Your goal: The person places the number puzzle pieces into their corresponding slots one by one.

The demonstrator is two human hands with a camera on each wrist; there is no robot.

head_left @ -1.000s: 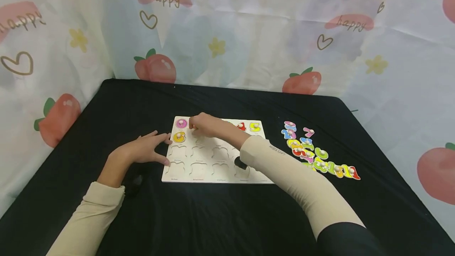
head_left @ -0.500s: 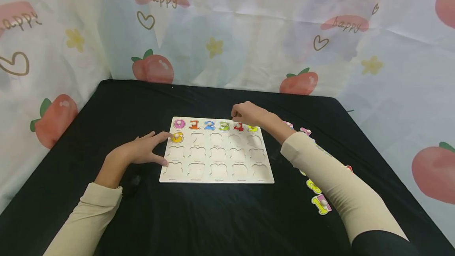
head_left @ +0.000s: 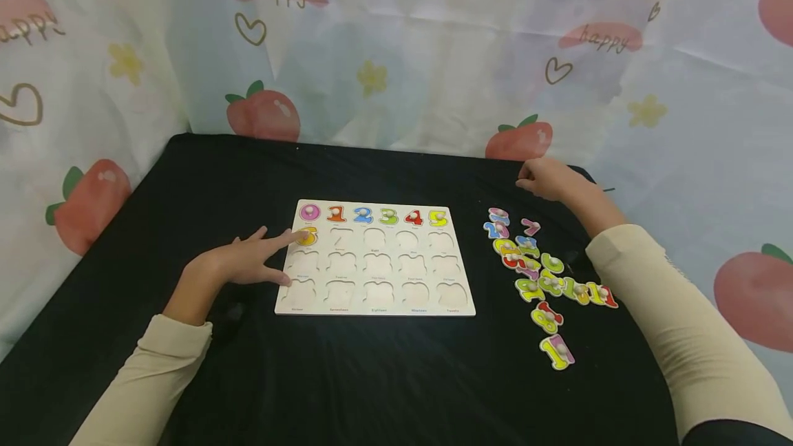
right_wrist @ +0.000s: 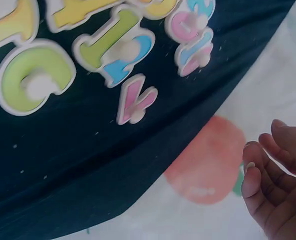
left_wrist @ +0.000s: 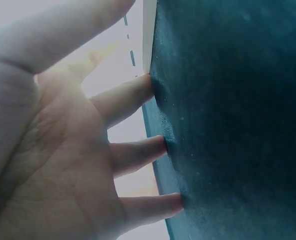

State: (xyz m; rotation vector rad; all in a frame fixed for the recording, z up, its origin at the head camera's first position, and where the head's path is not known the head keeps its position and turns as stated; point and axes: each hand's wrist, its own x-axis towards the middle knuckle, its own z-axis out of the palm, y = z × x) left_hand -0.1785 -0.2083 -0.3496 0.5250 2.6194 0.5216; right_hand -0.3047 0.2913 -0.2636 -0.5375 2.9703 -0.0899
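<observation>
Head view: puzzle board (head_left: 374,260) is shown flat on the black worktop (head_left: 384,377), its long axis running left to right. The left hand (head_left: 244,261) is laid at the board's left edge with fingers straight and spread, the forefinger touching the yellow 6 piece (head_left: 308,236). The right hand (head_left: 545,179) is held empty, fingers loosely curled, above the worktop's far right edge. The loose number pieces (head_left: 542,274) are seen between board and right arm, nearer the person than that hand; the pink 7 piece (head_left: 531,227) is the closest to it.

Left wrist view: straight fingers (left_wrist: 132,95) are pressed tip-first against the dark cloth beside the board's pale edge (left_wrist: 149,35); nothing is gripped.

Right wrist view: the pink 7 piece (right_wrist: 136,100) is shown lying alone, apart from the curled, empty fingers (right_wrist: 255,172), which hang past the worktop's edge over the printed cloth (right_wrist: 208,165).
</observation>
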